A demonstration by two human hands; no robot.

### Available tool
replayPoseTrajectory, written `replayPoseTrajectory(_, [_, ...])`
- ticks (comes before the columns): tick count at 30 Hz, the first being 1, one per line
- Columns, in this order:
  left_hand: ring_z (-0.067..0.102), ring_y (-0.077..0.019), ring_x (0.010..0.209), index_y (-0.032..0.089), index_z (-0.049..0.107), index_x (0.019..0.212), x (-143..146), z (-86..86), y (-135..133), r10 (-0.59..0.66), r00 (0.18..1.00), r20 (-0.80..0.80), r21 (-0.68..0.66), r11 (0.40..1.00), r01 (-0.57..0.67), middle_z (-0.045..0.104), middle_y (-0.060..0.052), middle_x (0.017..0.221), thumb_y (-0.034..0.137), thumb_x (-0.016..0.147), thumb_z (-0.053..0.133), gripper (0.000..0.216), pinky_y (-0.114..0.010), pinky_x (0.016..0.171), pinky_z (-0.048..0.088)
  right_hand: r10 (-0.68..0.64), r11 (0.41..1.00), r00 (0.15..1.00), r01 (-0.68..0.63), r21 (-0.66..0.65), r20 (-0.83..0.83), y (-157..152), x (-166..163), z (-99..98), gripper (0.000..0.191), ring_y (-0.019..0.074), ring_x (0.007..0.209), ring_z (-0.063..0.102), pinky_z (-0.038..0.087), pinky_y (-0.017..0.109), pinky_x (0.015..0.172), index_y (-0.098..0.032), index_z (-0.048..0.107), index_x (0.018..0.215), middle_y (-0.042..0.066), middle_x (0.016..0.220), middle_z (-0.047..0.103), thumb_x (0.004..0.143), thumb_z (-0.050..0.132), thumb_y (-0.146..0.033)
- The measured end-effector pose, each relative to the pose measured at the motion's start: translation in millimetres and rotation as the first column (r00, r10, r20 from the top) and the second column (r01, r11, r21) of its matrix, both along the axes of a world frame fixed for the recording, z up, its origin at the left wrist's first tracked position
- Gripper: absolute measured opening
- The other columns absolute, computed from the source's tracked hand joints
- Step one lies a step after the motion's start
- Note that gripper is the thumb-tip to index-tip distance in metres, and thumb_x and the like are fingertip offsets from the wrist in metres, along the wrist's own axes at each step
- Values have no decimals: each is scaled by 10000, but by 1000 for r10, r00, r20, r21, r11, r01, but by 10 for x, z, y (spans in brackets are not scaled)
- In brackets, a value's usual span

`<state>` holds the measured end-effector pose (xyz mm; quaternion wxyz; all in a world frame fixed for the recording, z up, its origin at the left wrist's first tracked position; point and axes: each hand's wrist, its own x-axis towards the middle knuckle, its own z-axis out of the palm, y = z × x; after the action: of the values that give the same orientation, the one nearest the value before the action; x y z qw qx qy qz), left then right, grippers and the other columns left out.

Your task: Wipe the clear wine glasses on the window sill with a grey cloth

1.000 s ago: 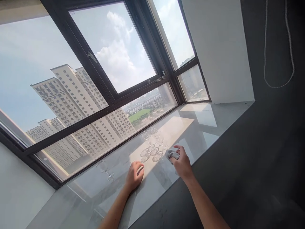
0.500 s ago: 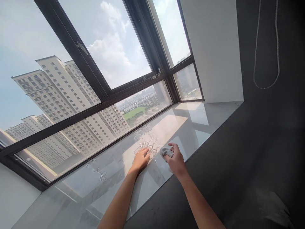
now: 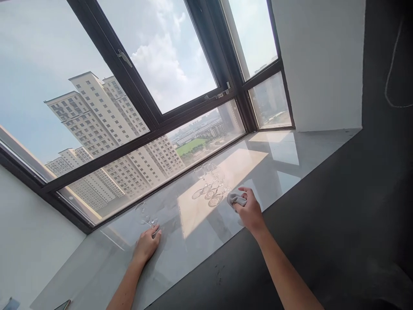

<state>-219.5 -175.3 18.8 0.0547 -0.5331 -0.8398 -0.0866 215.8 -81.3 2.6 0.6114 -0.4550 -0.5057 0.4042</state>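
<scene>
My left hand (image 3: 147,244) rests on the pale marble window sill (image 3: 290,155), its fingers curled at the foot of a lone clear wine glass (image 3: 146,215) that stands near the window frame. My right hand (image 3: 251,213) is closed on a small crumpled grey cloth (image 3: 235,197), just right of a cluster of several clear wine glasses (image 3: 211,181). That cluster stands in a sunlit patch and casts ringed shadows on the sill. The two hands are far apart, with bare sill between them.
A large black-framed window (image 3: 155,125) runs along the back of the sill, with tower blocks outside. A white wall (image 3: 322,64) closes the sill's right end. A dark surface (image 3: 322,224) lies below the sill's front edge. A small object (image 3: 64,305) lies at the bottom left.
My left hand has left the cluster of glasses and moved left to the lone glass. My right hand has kept the cloth beside the cluster. The view has shifted a little.
</scene>
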Motion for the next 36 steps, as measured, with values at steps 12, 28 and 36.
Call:
replayPoseTrajectory(12, [437,-268,1393,257,600,1359,-193,-34,91,81,996,42,17,997,-81,544,-42,1467,498,928,384,540,-414,1117,363,0,1000,999,0,6,49,33,-16,-53,469,157,632,535,396,262,584,-228,496,1181,-23,804,548,741,586,-362])
replayPoseTrajectory(28, [531,-349,1288,213,556,1353,95,-68,7,284,958,-29,97,955,-280,558,-151,1411,466,880,458,545,-501,1069,405,-3,1000,999,3,4,-48,19,7,5,485,167,638,540,412,273,588,-215,512,1167,-17,789,560,710,590,-360])
replayPoseTrajectory(36, [551,-266,1223,235,660,1107,1087,-118,357,-473,880,-35,263,845,465,622,-104,1242,338,875,480,311,-431,1069,439,-2,1000,993,1,-7,-115,37,-55,32,494,164,634,550,412,264,570,-211,517,1159,-7,813,586,687,587,-340])
